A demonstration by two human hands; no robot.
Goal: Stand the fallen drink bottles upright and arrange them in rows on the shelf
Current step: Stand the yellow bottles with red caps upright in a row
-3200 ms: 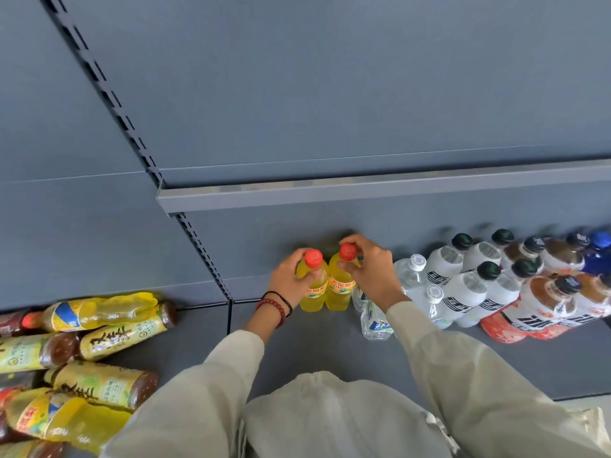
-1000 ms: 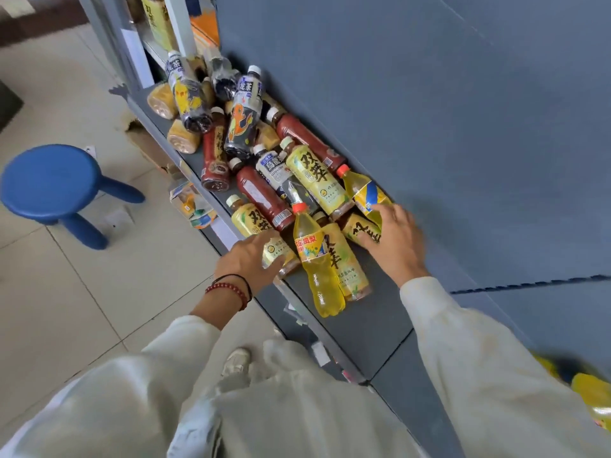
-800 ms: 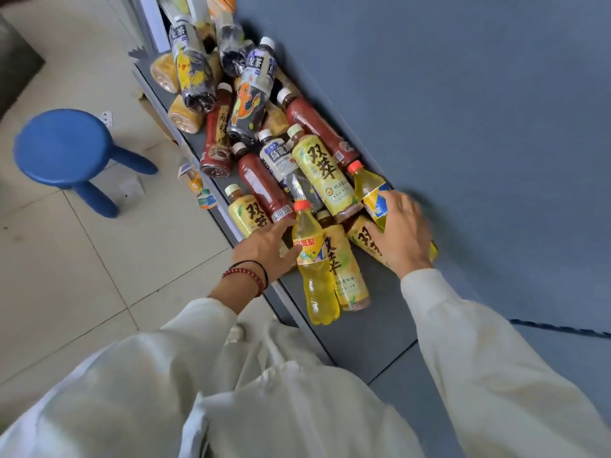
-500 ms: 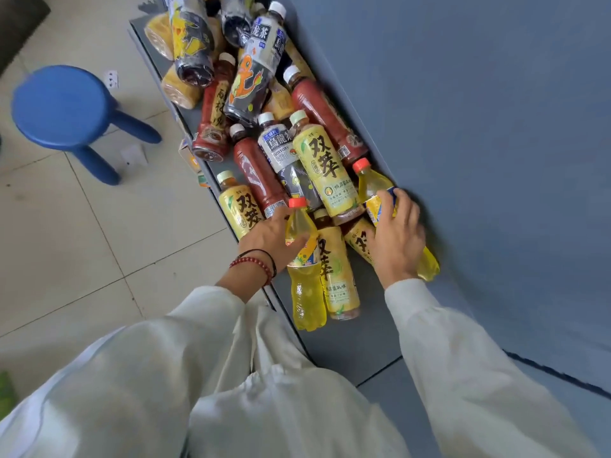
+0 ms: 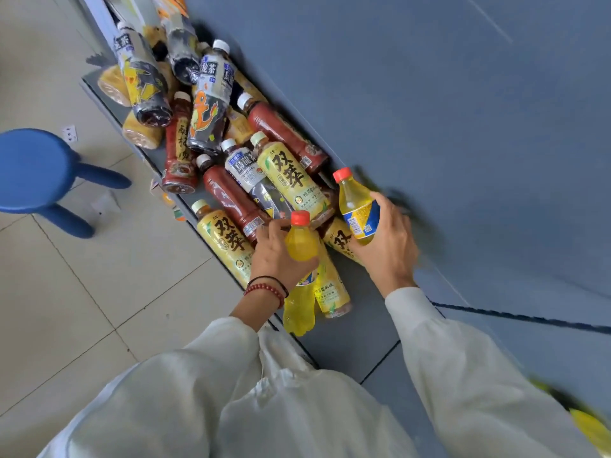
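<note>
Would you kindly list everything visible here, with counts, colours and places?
red-capped bottles: two, yellow, one in each hand
yellow-label tea bottles: at least four, yellow, lying at the pile's near end
red-brown bottles: three, dark red, lying mid-pile
dark bottles: about four, black with white-blue labels, pile's far end
shelf: one, grey, under the pile
stool: one, blue, on the tiled floor, left
left hand: one, bracelets at wrist, grips a red-capped bottle
right hand: one, grips the other bottle

Yellow-label btl (image 5: 291,180) reads 双萃; dark btl (image 5: 245,167) 烏龍茶, SUNTORY.
</note>
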